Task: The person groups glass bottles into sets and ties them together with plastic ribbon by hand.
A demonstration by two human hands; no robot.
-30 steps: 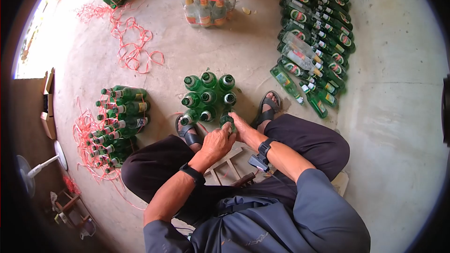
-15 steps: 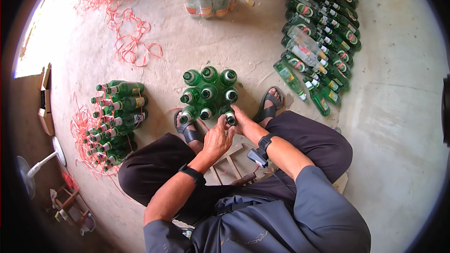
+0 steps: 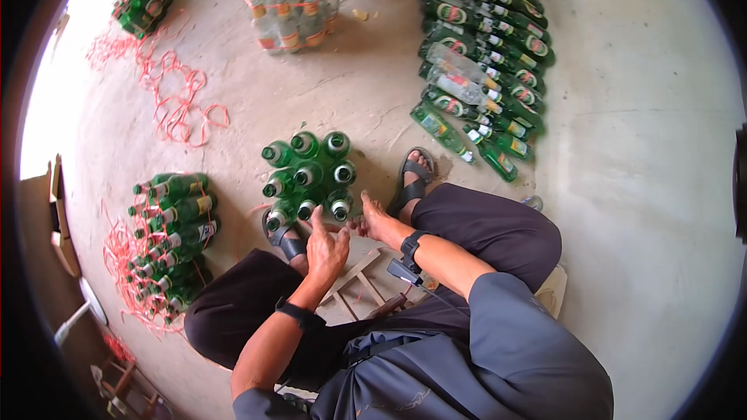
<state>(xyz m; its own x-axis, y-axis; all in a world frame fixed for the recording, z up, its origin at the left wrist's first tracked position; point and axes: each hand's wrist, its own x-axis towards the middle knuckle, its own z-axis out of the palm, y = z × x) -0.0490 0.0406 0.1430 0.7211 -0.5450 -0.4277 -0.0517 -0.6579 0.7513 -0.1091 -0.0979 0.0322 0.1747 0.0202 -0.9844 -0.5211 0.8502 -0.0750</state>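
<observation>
Green glass bottles (image 3: 308, 174) stand upright in a tight three-by-three block on the floor between my feet. My left hand (image 3: 327, 252) is at the near side of the block, its fingers apart and one pointing up toward the front middle bottle (image 3: 307, 211). Beside the near right bottle (image 3: 340, 209) is my right hand (image 3: 377, 222), thumb raised and fingers stretched toward the left hand. Neither hand is wrapped round a bottle.
To the left lies a bundle of green bottles (image 3: 180, 214) amid pink string (image 3: 117, 264). Loose pink string (image 3: 175, 101) lies farther off. Clear bottles (image 3: 292, 19) stand tied at the back. Rows of green bottles (image 3: 498, 54) lie at the right. A wooden frame (image 3: 354, 284) is between my legs.
My right hand has let go of the near right bottle and drawn back from it. Both hands have opened. The whole view has shifted, moving the floor things left and down.
</observation>
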